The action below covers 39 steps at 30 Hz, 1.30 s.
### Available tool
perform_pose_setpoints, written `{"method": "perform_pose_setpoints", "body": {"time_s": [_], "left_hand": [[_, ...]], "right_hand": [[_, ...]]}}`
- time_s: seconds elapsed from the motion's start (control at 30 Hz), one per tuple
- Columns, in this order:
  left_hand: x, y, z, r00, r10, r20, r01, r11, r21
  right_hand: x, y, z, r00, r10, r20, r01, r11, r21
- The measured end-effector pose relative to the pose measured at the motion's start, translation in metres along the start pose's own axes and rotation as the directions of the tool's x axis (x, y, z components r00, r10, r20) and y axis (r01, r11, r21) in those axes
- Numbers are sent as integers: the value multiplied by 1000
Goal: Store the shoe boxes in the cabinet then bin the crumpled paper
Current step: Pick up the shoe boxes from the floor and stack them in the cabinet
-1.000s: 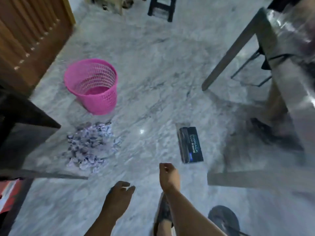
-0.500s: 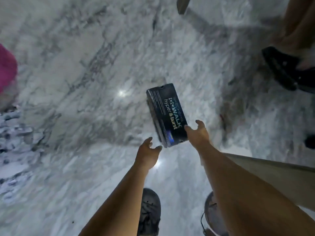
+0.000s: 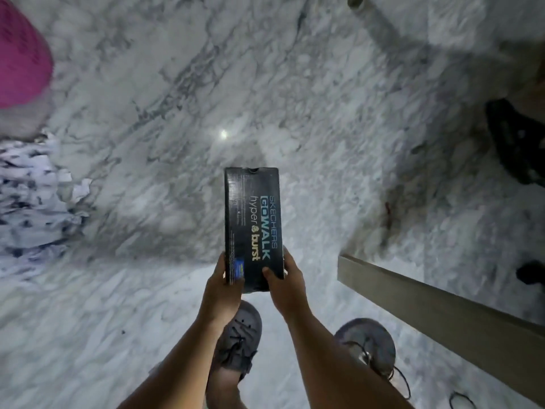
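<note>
Both hands clasp the near end of a long black cardboard shoe box (image 3: 253, 225) with teal lettering, held at the centre of the frame above the grey-veined white marble floor (image 3: 165, 93). The left hand (image 3: 221, 293) wraps its lower left corner, and the right hand (image 3: 287, 286) its lower right, thumb on top. A pale wooden table edge (image 3: 436, 308) runs close along the lower right. At the far left lies a heap of crumpled white paper (image 3: 32, 199), just below a pink plastic basket (image 3: 20, 54). Bare floor stretches wide ahead of the box.
</note>
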<state>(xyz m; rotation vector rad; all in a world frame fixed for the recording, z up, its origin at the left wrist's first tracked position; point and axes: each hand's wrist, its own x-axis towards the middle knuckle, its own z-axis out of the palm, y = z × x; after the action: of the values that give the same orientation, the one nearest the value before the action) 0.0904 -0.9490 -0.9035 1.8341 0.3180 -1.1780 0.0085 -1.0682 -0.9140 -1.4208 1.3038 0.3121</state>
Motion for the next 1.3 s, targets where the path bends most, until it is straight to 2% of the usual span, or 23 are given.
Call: {"method": "perform_pose_setpoints", "body": {"time_s": [0.1,0.27,0.5,0.63,0.8,0.9,1.0,1.1,1.2,1.3], "left_hand": [[-66,6,-36,998,-25,-58,22,998,-56],[-180,8,-96,989,14,-150,-26,997,-76],[-415,-21,-211,952,109,-287,-140,986,-89],[-564,-74,-272,904,116,-412,-196,968,-158],[-706,-128,-342,796,51,-604,-290,907,-307],[-750,-134,-388,738,31,-674,-348,873,-341],[-770,-124,-435,697,27,-716,-401,843,-358],[-778,-110,-477,688,37,-725,-417,837,-353],[-767,-101,-518,688,29,-725,-410,840,-356],[-749,-91,-557,659,36,-752,-423,844,-330]], "right_hand": [[-61,-22,11,999,-22,38,23,999,-37],[-183,-61,25,989,-101,108,98,995,34],[-423,-82,58,932,-252,260,290,949,-122],[-554,-60,96,874,-293,388,383,907,-177],[-703,-66,161,744,-420,520,574,799,-177],[-769,-98,197,661,-463,591,669,721,-183],[-812,-138,233,615,-495,614,728,655,-202],[-837,-172,265,564,-550,616,786,586,-197],[-848,-203,296,558,-561,611,801,556,-221],[-848,-234,332,536,-575,617,820,530,-219]]}}
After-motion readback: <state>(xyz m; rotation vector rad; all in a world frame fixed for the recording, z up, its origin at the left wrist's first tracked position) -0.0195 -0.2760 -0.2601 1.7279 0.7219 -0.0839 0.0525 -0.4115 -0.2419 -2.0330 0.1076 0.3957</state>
